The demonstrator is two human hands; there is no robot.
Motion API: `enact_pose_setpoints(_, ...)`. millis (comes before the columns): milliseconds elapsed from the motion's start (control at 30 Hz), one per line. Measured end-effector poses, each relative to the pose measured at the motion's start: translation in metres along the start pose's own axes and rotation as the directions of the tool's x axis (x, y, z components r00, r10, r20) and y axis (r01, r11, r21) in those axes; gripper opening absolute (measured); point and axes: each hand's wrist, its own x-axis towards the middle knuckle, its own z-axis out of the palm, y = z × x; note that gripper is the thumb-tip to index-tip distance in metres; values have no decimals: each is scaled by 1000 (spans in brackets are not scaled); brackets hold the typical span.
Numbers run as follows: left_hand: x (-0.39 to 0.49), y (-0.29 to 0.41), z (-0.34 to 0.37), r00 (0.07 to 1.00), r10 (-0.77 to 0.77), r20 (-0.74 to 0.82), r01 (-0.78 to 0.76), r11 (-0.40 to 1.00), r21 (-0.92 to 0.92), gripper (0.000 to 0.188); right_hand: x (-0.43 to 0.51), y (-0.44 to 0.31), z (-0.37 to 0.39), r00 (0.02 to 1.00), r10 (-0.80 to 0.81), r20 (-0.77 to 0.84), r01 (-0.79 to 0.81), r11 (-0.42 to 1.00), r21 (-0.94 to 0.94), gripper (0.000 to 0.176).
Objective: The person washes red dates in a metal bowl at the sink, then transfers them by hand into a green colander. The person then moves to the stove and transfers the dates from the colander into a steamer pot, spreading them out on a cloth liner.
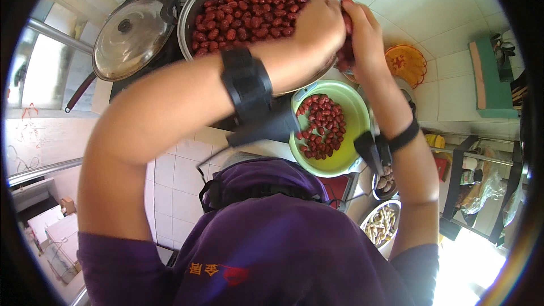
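A wide steel pot [185, 29] holds many wet red jujubes [250, 12]. Over its right rim, my left hand [323, 21] is blurred, with its fingers curled away from view. Close beside it, my right hand [366, 29] has red jujubes [347, 53] against its palm side, in the gap between both hands; how many is hidden. Below the hands, nearer my body, stands a light green plastic basin [359, 136] with more jujubes [325, 125] lying toward its left side. Neither hand touches this basin.
A lidded pan [131, 38] with a long handle stands left of the pot. An orange plastic basket [406, 66] leans by the tiled wall. A bowl of pale cut pieces [380, 225] sits under my right forearm. A rack [476, 157] holds bottles and bags at right.
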Motion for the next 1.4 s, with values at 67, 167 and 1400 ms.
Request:
enact_pose_setpoints(67, 41, -1, -26, 927, -262, 267, 300, 947, -113, 27, 24, -9, 22, 982, 116, 150, -131, 986, 98, 26)
enact_pose_setpoints(167, 78, -9, -52, 899, -314, 306, 350, 934, -69, 25, 46, -9, 38, 938, 225, 264, -253, 964, 76, 19)
enact_pose_setpoints(1400, 162, -54, -157, 540, -85, 837, -796, 273, 541, 17, 109, 25, 74, 666, -168, 727, 746, 158, -647, 41)
